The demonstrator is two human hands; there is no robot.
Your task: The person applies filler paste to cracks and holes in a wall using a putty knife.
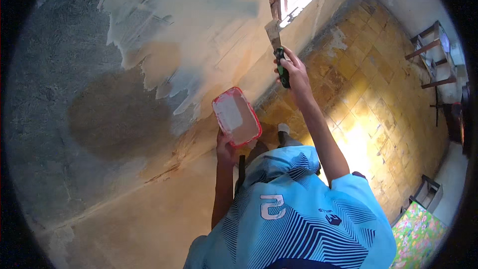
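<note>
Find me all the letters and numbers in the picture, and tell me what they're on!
Shirt: one big white number on the front, which I won't copy out.
Shirt again: small dark letters beside a dark badge, also left uncopied.
Scraper: any marks on it are too small to read.
Tub: no writing I can make out.
Wall: none I can see.

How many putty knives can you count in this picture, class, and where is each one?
1: a putty knife held in the right grip, its blade toward the top of the picture. Others could be hidden.
</note>
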